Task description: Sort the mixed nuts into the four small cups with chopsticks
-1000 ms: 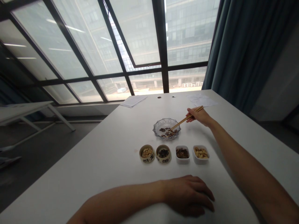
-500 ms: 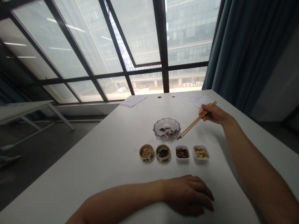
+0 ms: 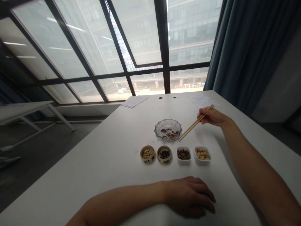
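Note:
My right hand (image 3: 212, 117) is closed around a pair of wooden chopsticks (image 3: 194, 124), slanting down to the left. Their tips are close together, just right of a scalloped glass bowl (image 3: 156, 132) and above the white table. Small dark and reddish-brown pieces lie in that bowl. Nearer me stands a row of small dishes: a round dish (image 3: 148, 162) with peanuts, a round dish (image 3: 164, 162) with dark beans, a white square tub (image 3: 183, 162) of brown sticklike pieces, and another tub (image 3: 202, 162) of pale tan pieces. My left hand (image 3: 190, 196) lies open, palm down, before them, holding nothing.
Papers lie at the table's far left (image 3: 134, 101) and far right (image 3: 202, 100). Two small dark round spots are near the far edge. Behind are large windows and a blue curtain (image 3: 231, 56); another white table (image 3: 25, 110) stands at left.
My right hand and the chopsticks have shifted slightly left; the tips have barely moved. A dark spot at the tips earlier no longer shows. My left hand and the dishes stay put.

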A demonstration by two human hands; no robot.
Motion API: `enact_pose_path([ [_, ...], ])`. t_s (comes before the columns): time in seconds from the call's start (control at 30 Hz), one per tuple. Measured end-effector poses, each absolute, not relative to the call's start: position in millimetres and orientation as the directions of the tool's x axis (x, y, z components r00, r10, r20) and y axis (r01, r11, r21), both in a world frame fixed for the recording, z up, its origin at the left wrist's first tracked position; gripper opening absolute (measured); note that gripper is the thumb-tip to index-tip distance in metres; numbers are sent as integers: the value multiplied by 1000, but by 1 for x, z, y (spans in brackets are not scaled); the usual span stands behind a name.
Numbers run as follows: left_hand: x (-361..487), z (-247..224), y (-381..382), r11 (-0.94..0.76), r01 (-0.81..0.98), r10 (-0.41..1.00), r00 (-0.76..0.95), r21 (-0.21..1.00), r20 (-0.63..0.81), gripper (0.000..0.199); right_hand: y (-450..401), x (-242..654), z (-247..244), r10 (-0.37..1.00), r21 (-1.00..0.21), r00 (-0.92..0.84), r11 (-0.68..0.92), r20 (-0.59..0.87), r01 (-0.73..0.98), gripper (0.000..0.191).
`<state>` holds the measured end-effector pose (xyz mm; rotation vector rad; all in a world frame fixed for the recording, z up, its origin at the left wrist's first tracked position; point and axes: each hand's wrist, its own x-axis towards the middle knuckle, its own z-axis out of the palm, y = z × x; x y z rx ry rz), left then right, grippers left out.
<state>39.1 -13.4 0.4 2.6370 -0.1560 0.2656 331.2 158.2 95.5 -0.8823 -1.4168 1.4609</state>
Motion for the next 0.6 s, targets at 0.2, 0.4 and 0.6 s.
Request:
enact_pose_path([
  [0.2,39,1,-12,-875,-160,-74,977,457,201,41,166,320,95,962,-962,-183,159,201,-221,41],
  [0.4,39,0,-13,-874,-153,-61,976,462,208,39,166,295,88,963,-979,-201,157,181,-130,43],
  [0.6,39,0,-14,-876,-153,-63,977,457,205,39,166,278,82,969,-990,-206,137,139,-22,44],
])
